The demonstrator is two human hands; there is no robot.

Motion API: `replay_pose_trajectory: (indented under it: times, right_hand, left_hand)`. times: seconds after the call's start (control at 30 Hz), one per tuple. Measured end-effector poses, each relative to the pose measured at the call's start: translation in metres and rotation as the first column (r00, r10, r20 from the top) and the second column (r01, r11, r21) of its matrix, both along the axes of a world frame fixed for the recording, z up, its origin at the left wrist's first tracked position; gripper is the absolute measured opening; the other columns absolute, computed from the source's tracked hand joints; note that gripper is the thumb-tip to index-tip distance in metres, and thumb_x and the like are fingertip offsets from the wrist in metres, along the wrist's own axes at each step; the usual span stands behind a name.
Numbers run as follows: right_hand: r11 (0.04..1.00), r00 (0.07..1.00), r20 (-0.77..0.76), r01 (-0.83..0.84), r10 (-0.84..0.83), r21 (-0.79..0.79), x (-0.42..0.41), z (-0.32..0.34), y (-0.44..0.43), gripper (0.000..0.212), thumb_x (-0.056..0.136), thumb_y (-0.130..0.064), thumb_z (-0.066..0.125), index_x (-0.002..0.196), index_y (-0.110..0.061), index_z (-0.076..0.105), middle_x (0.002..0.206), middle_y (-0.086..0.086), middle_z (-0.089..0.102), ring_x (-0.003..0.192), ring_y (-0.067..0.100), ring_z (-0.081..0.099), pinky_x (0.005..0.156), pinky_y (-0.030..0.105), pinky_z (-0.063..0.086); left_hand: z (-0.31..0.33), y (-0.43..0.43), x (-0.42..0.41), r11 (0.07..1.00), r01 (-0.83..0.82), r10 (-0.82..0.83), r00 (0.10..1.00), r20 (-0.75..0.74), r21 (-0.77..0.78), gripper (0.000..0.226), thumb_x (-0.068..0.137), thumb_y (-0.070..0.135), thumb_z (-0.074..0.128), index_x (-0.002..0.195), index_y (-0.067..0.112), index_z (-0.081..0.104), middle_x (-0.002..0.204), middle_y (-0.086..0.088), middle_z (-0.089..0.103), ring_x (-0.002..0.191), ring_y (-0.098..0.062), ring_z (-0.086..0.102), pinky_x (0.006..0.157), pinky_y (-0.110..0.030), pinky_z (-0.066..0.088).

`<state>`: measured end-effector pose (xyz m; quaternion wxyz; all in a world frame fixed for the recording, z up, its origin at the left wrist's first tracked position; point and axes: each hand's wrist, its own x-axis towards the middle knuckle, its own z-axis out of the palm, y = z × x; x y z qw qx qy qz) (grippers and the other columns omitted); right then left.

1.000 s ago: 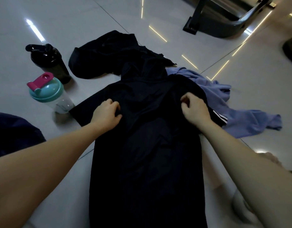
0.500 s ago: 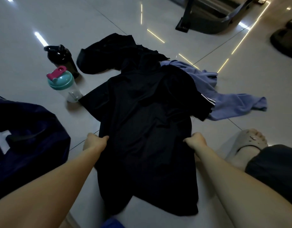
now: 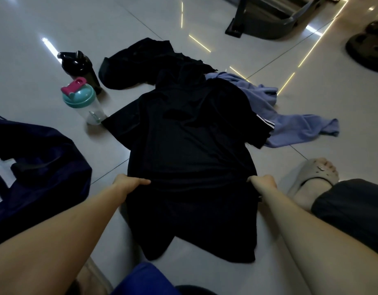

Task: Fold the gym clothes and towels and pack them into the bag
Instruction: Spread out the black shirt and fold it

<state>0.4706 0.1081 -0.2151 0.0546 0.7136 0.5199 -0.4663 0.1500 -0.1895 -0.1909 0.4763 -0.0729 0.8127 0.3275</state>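
Note:
A black T-shirt [image 3: 190, 150] with white sleeve stripes lies spread flat on the tiled floor in front of me. My left hand [image 3: 128, 183] pinches its left side edge, thumb on top of the cloth. My right hand [image 3: 263, 184] grips the right side edge at the same height. A second black garment [image 3: 139, 62] lies crumpled beyond the collar. A lilac-blue towel [image 3: 294, 126] is bunched partly under the shirt's right sleeve. The dark navy bag [image 3: 41, 165] sits on the floor at the left.
Two shaker bottles stand left of the shirt: a black one [image 3: 81, 67] and a clear one with a teal lid [image 3: 81, 101]. My foot in a grey slipper [image 3: 315, 173] is at the right. A weight plate [image 3: 369, 47] and machine base [image 3: 266, 20] lie beyond.
Both hands have slid from the shirt's shoulders down to its side edges near the middle, then stayed there. The view has pulled back, bringing the bag and my foot into sight.

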Motion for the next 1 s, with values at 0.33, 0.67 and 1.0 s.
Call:
replay_pose_trajectory:
  times: [0.33,0.67,1.0]
  right_hand:
    - [0.821,0.922,0.123,-0.258,0.366,-0.509,0.030,0.060,-0.045,0.025,0.092,-0.015,0.068,0.083,-0.007,0.046,0.066,0.009,0.039,0.051,0.022,0.040,0.043,0.025,0.042]
    - [0.911,0.999,-0.030,-0.032,0.022,-0.411,0.054,0.063,-0.036,0.021,0.078,-0.013,0.073,0.094,-0.008,0.061,0.073,0.012,0.059,0.062,0.026,0.053,0.058,0.033,0.047]
    - [0.885,0.972,0.125,-0.121,0.196,-0.449,0.057,0.071,-0.026,0.021,0.092,-0.018,0.070,0.083,-0.003,0.057,0.071,0.013,0.061,0.062,0.028,0.058,0.059,0.032,0.047]
  left_hand:
    - [0.021,-0.050,0.024,0.983,0.156,-0.179,0.936,0.304,0.098,0.059,0.074,0.018,0.086,0.125,0.002,0.061,0.108,-0.017,0.076,0.102,-0.034,0.073,0.094,-0.043,0.057]
    - [0.042,-0.066,0.034,0.956,0.251,-0.289,0.888,0.357,0.150,0.051,0.077,0.015,0.084,0.122,0.002,0.063,0.112,-0.015,0.075,0.107,-0.031,0.071,0.096,-0.041,0.056]
    - [0.036,-0.074,0.033,0.973,0.228,-0.220,0.904,0.365,0.023,0.062,0.075,0.037,0.088,0.118,0.000,0.065,0.107,-0.018,0.076,0.099,-0.032,0.074,0.083,-0.041,0.059]
